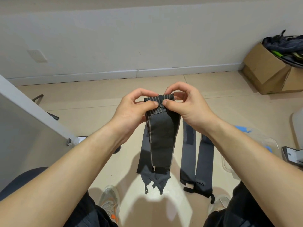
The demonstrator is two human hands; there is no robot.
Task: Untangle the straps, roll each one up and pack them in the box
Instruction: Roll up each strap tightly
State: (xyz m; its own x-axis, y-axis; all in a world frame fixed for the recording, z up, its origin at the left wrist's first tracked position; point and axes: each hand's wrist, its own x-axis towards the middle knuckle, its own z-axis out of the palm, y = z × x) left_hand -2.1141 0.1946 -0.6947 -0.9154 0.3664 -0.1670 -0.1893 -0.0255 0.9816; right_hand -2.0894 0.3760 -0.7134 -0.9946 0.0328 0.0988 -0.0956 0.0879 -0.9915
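Above the floor, mid-air: left hand and right hand both pinch the top end of a black striped strap, thumbs on its folded-over edge; the rest hangs down. Two grey straps lie flat on the floor just right of it, clear plastic box beside them.

Apparently two straps right of hanging strap

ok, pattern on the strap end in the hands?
Black, thin grey stripes on the strap end; head view.
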